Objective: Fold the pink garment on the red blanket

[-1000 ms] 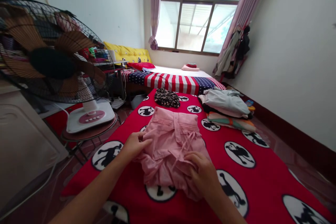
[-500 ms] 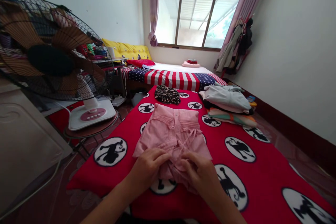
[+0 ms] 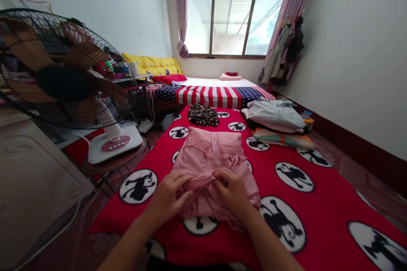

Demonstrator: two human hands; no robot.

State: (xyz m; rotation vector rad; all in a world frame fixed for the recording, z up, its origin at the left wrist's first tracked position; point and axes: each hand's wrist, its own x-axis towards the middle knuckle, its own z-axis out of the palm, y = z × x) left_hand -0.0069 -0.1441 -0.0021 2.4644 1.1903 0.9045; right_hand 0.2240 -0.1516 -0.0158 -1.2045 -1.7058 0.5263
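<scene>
A pink garment (image 3: 212, 154) lies partly folded on a red blanket with black-and-white monkey circles (image 3: 295, 203). My left hand (image 3: 169, 197) grips the near left part of the pink cloth, fingers curled into it. My right hand (image 3: 232, 190) pinches the near edge of the same garment at its middle. Both hands sit close together on the bunched lower part.
A dark flowered cloth (image 3: 203, 115) lies beyond the pink garment. A stack of folded clothes (image 3: 276, 125) sits at the right on the blanket. A standing fan (image 3: 63, 80) is at the left on a small stool. A striped bed (image 3: 210, 93) stands under the window.
My left hand moved from the garment's left side to its near middle beside my right hand. The lower part of the pink garment got gathered and pushed up toward the far side.
</scene>
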